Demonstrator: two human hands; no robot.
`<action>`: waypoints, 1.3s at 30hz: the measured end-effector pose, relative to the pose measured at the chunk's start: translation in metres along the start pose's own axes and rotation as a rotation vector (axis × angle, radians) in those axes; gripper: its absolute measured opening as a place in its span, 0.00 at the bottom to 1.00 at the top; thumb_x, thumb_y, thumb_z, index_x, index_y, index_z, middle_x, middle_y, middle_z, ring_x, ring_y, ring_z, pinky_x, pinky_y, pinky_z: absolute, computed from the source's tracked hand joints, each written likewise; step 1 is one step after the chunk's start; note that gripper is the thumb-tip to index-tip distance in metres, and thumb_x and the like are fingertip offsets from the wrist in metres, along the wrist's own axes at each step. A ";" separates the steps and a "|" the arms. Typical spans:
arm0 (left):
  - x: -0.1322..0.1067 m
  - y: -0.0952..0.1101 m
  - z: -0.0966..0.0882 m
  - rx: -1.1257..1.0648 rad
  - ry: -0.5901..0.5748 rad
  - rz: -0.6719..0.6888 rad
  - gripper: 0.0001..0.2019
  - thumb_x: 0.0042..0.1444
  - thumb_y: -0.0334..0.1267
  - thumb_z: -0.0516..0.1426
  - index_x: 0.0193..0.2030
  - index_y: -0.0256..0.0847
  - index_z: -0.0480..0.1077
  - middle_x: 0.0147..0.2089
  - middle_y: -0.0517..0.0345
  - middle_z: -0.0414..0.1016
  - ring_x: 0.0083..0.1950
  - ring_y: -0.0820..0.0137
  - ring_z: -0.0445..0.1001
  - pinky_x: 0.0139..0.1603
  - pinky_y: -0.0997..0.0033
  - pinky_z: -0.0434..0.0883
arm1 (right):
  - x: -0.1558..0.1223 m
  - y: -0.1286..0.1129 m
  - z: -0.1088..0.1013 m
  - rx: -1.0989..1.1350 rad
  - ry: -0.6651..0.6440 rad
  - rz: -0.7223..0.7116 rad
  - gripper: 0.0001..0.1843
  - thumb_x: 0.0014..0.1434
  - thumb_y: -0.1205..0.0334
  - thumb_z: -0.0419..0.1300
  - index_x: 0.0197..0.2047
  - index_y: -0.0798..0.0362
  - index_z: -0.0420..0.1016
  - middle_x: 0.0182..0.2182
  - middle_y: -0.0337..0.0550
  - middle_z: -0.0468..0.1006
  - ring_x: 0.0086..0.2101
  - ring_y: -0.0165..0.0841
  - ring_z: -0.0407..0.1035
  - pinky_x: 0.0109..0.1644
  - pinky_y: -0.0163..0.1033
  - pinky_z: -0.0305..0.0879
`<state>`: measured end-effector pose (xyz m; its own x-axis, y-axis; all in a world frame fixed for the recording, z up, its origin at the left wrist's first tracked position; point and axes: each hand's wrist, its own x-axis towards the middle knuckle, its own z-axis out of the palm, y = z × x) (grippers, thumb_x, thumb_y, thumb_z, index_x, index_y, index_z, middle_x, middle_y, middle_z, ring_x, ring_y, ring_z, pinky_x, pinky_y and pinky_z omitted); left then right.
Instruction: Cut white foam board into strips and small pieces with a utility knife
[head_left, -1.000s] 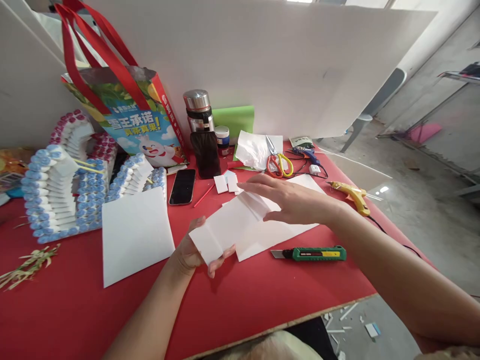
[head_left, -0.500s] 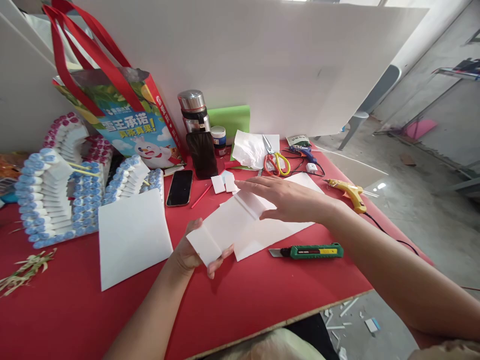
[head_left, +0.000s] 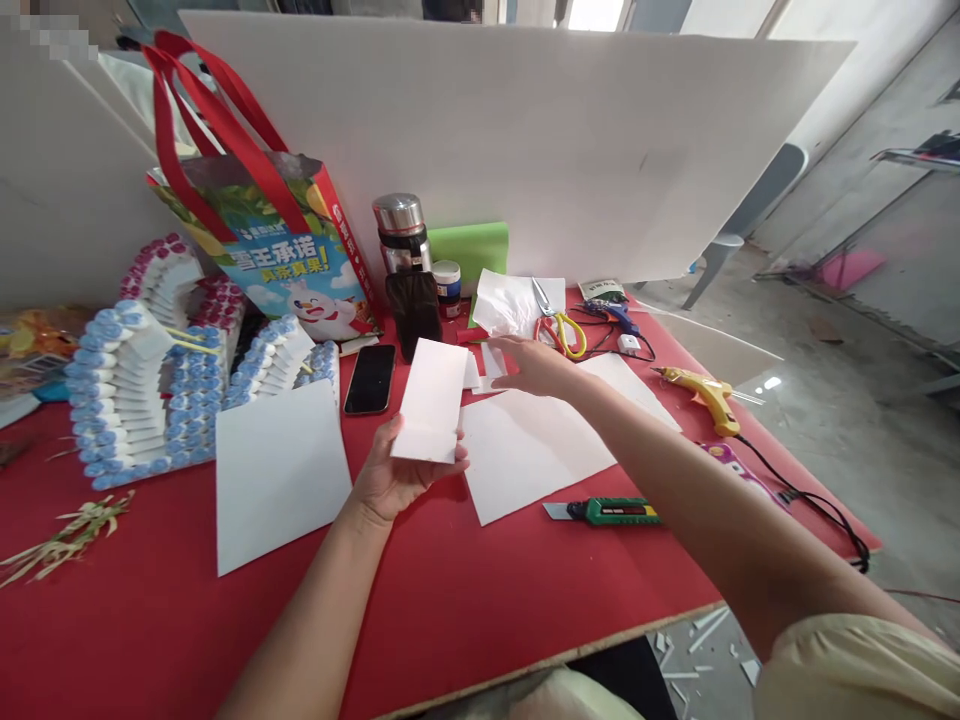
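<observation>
The left hand [head_left: 390,482] is closed on a white rectangular piece [head_left: 432,400], thumb on its near face and fingers curled behind its lower edge. The piece is held tilted up off the table, long side running away from the person. Just beyond its top edge lies a black phone [head_left: 370,378], and past that stand a dark pouch [head_left: 413,310] and a steel flask [head_left: 401,232].

To the right of this grip, the right hand [head_left: 536,366] reaches across with its fingers stretched toward the small white pieces [head_left: 489,364] on the table. The fingertips are at those pieces, but whether they pinch one or only touch cannot be told. Beneath that forearm lies a large white sheet [head_left: 525,450] flat on the red table [head_left: 487,600], and nearer the person than the sheet lies a green utility knife [head_left: 611,512]. Beyond the right hand are crumpled white paper [head_left: 511,300] and scissors [head_left: 559,328] with red and yellow handles. Well to its right lies a yellow glue gun [head_left: 701,390].

Left of the left hand, another white sheet [head_left: 277,475] lies flat. Further left stands a stepped white model [head_left: 142,390] edged with blue dots. Behind it is a printed bag [head_left: 285,255] with red handles. A big white board [head_left: 525,150] stands along the far edge of the table.
</observation>
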<state>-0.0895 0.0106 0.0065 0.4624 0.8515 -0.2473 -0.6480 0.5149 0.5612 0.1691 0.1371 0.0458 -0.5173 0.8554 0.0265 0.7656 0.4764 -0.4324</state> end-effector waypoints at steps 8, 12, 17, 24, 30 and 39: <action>0.012 -0.006 0.002 -0.041 0.181 0.177 0.23 0.66 0.41 0.54 0.65 0.31 0.64 0.57 0.40 0.77 0.58 0.51 0.76 0.60 0.45 0.73 | -0.021 -0.063 0.031 0.165 0.192 0.021 0.30 0.65 0.49 0.59 0.65 0.54 0.65 0.57 0.56 0.71 0.45 0.41 0.74 0.49 0.47 0.70; 0.014 -0.013 0.004 0.044 0.245 0.236 0.19 0.64 0.33 0.58 0.61 0.38 0.68 0.54 0.50 0.79 0.52 0.64 0.80 0.52 0.67 0.79 | -0.043 -0.100 0.053 0.042 0.122 -0.023 0.35 0.61 0.43 0.63 0.62 0.58 0.66 0.49 0.57 0.72 0.42 0.45 0.72 0.44 0.48 0.71; 0.011 -0.016 0.008 0.108 0.202 0.234 0.17 0.64 0.37 0.59 0.58 0.38 0.70 0.52 0.49 0.80 0.47 0.62 0.82 0.48 0.63 0.81 | -0.053 -0.096 0.065 -0.037 0.146 -0.164 0.21 0.67 0.57 0.58 0.60 0.54 0.68 0.48 0.54 0.72 0.44 0.41 0.71 0.44 0.43 0.69; 0.010 -0.012 0.004 0.229 0.444 0.461 0.20 0.59 0.44 0.61 0.53 0.33 0.71 0.45 0.45 0.82 0.44 0.54 0.83 0.44 0.56 0.81 | -0.033 -0.042 0.048 0.070 0.187 -0.031 0.14 0.64 0.56 0.62 0.50 0.53 0.77 0.43 0.48 0.74 0.35 0.35 0.71 0.41 0.40 0.67; 0.004 -0.011 0.003 0.445 0.518 0.558 0.19 0.58 0.50 0.59 0.41 0.32 0.73 0.27 0.48 0.80 0.23 0.63 0.79 0.20 0.72 0.71 | 0.002 -0.018 0.031 0.082 0.194 0.102 0.22 0.61 0.60 0.63 0.59 0.50 0.74 0.50 0.50 0.74 0.40 0.37 0.73 0.45 0.41 0.68; 0.000 -0.018 0.022 0.592 0.240 0.257 0.29 0.54 0.43 0.64 0.60 0.38 0.63 0.34 0.53 0.80 0.21 0.66 0.78 0.15 0.76 0.67 | -0.020 0.000 0.037 0.067 0.175 0.188 0.26 0.64 0.61 0.56 0.66 0.50 0.67 0.56 0.54 0.74 0.45 0.43 0.75 0.51 0.50 0.71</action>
<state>-0.0645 -0.0007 0.0140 0.1472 0.9729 -0.1783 -0.2481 0.2108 0.9455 0.1655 0.1127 0.0119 -0.2894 0.9527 0.0929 0.8120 0.2957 -0.5031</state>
